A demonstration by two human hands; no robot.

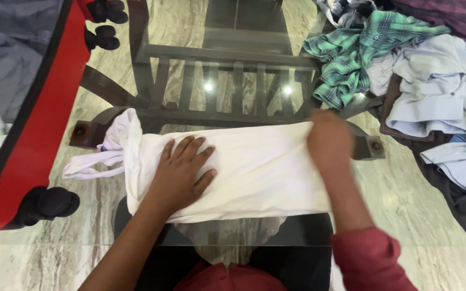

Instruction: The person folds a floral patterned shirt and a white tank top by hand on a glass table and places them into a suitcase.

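Note:
A white garment [254,167] lies folded into a long band across a glass tabletop [233,70]. My left hand [182,172] rests flat on its left half, fingers spread, pressing the cloth down. My right hand [327,141] sits at the garment's right end with its fingers curled over the upper edge of the cloth; it is blurred. White straps [90,166] trail out from the garment's left end. A red sleeve covers my right forearm.
An open red suitcase [33,124] with black wheels lies at the left. A heap of clothes [432,91] is piled at the right, with a green checked shirt [351,54] on top. Dark wooden table legs and marble floor show through the glass.

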